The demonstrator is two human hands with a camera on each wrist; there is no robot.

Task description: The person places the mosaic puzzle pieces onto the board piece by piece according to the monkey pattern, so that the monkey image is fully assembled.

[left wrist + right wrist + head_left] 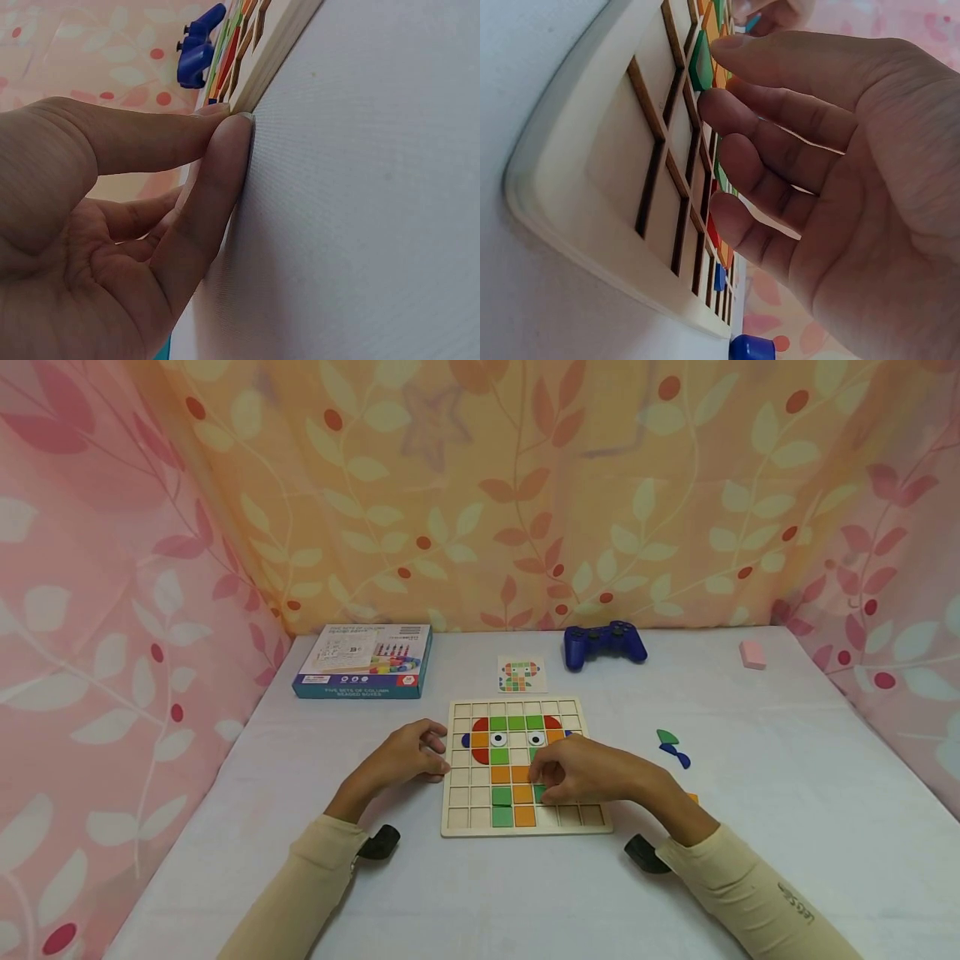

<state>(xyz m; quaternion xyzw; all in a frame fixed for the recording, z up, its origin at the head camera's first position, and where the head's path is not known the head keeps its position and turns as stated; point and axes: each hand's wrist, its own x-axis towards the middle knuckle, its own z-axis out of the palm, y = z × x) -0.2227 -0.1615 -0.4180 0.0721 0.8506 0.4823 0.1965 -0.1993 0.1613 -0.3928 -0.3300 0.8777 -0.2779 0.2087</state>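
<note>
A wooden grid board (459,820) lies on the table, partly filled with coloured tiles that form a figure with two eye tiles. At the board's left edge, my left hand (401,756) holds the rim between thumb and fingertip, as the left wrist view shows close up. Over the lower middle of the board, my right hand (592,768) pinches a green tile (701,64) at a grid cell beside an orange tile (523,794). That tile sits slightly raised and tilted at my right thumb tip. The right hand covers part of the board's right side.
A pattern card (522,687) lies behind the board, near a blue game controller (604,645). At back left rests a boxed set (363,662); at back right, a pink block (752,655). Loose green (667,737) and blue pieces (675,753) lie to the right.
</note>
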